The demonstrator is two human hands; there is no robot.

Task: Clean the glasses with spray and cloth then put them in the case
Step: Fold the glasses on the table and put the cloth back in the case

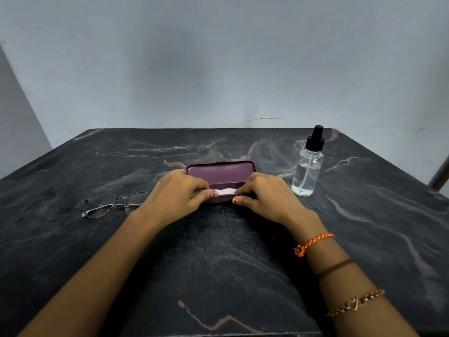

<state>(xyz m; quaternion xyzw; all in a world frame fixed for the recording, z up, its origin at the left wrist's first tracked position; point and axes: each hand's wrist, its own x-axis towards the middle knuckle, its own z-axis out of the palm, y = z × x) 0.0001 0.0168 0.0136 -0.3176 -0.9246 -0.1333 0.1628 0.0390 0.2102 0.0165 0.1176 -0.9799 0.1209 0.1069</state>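
A: Now, left side first. What lies there?

B: The glasses [114,205], thin metal frame, flat on the dark marbled counter [243,263], temples folded. They sit just beside the left wrist; nothing grips them.

A: Left hand?

B: The left hand [178,192] is at the left end of the case [222,175]. Fingers curled; thumb and forefinger pinch the left end of the white cloth [226,191] at the front rim of the case.

A: State of the case?

B: Purple, hard shell, open, lid raised toward the wall. It stands at the middle of the counter, between the two hands. The cloth lies in its lower half; only a narrow strip shows between the fingertips.

A: Right hand?

B: The right hand [264,194] mirrors the left: fingers curled over the right end of the case, fingertips on the right end of the cloth, thumb against the front wall. Whether it pinches the cloth or only presses it, I cannot tell.

A: Farther right?

B: The spray bottle [308,170], clear with a black pump head, upright, near the case but apart from it, part full of clear liquid. The right forearm carries an orange thread band [313,243], a brown band [335,266] and a chain bracelet [356,303].
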